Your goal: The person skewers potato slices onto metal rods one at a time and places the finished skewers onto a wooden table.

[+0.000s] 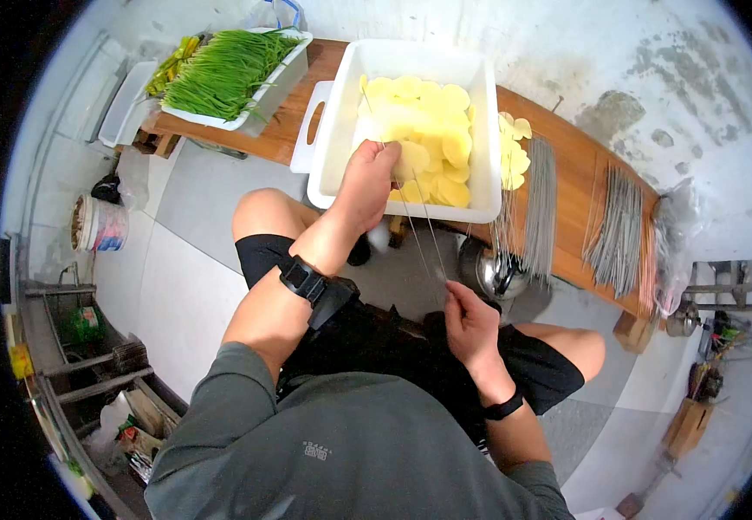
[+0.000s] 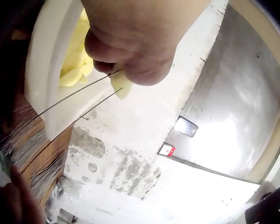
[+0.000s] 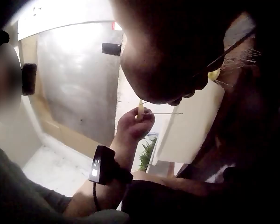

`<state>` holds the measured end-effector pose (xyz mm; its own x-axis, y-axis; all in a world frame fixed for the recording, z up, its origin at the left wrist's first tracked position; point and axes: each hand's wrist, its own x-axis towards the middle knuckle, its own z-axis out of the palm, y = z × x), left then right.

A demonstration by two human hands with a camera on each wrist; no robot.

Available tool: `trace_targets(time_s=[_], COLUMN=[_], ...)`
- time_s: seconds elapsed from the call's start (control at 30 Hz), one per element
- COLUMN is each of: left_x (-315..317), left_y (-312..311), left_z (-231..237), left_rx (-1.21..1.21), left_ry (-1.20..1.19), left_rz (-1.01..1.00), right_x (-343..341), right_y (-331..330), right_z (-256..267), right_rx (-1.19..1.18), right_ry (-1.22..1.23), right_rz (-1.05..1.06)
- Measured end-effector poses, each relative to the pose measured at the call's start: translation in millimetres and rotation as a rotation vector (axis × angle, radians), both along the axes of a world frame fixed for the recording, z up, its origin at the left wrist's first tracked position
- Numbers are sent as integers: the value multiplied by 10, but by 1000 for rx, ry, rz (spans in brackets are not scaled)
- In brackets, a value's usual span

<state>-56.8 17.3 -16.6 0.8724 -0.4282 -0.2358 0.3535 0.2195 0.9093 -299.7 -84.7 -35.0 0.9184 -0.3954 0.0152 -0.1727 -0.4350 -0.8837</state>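
Note:
My left hand (image 1: 366, 184) pinches a round pale yellow potato slice (image 2: 120, 86) at the near side of a white tub (image 1: 333, 139). Two thin metal skewers (image 1: 429, 230) run from that slice down to my right hand (image 1: 471, 325), whose fingers grip their lower ends above my lap. In the left wrist view the skewer tips reach the slice just beside the fingers. More potato slices (image 1: 445, 143) lie heaped in the tub. The right wrist view shows the left hand holding the slice edge-on; the right palm is dark there.
Right of the tub, on the wooden bench (image 1: 577, 186), lie loose potato slices (image 1: 513, 147), a bundle of metal skewers (image 1: 541, 208) and another bundle (image 1: 616, 230). Green stalks (image 1: 233, 74) fill a tray at the left. A metal kettle (image 1: 487, 270) stands below the bench.

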Motion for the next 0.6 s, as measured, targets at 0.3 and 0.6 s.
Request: trace_targets(time_s=[0.3, 0.6], left_x=[5, -29], left_y=[-26, -67], left_z=[-1, 7], left_rx=[-63, -93], left_ry=[-76, -105], left_rz=[-43, 27], right_x=[-2, -10], right_y=[6, 12], right_z=[8, 6], right_rx=[-74, -118], right_ry=[-47, -39], right_rz=[-4, -4])
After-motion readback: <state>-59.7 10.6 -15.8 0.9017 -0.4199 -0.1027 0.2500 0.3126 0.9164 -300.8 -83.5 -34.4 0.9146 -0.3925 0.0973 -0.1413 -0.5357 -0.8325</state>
